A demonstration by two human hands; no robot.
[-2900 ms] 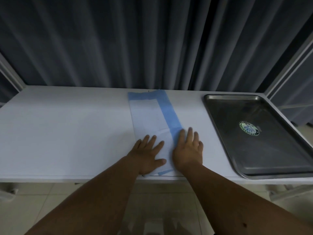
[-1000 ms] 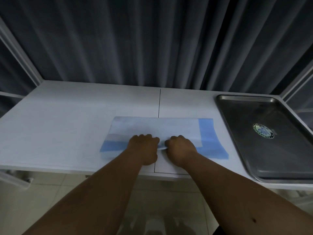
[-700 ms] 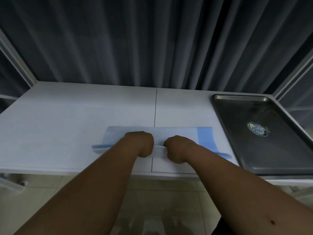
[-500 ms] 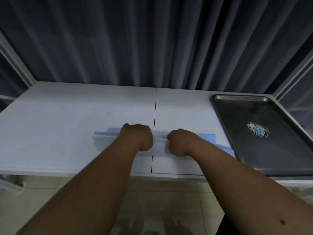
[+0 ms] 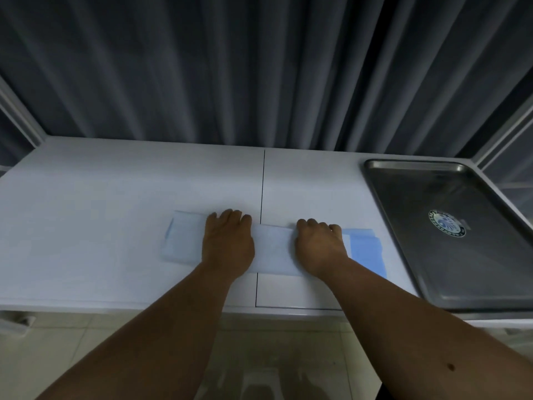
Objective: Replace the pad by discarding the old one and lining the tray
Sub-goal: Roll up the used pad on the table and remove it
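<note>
A white pad (image 5: 274, 246) with a blue border lies folded into a narrow strip near the front edge of the white table (image 5: 115, 197). Its blue end shows to the right of my right hand. My left hand (image 5: 227, 241) presses down on the left part of the strip. On the right part, my right hand (image 5: 318, 246) presses down too. Both palms lie on the pad, with the fingers reaching its far edge. A bare metal tray (image 5: 412, 164) with a round sticker inside sits at the right end of the table, apart from the pad.
Dark grey curtains (image 5: 259, 67) hang right behind the table. A thin seam (image 5: 263, 183) runs front to back across the table top between my hands. Tiled floor (image 5: 72, 342) shows below the front edge.
The pad was turned sideways. Both hands gripped its near edge, lifted it and folded it away from me. The pad is now a narrower strip, and the hands have moved apart and press on it.
</note>
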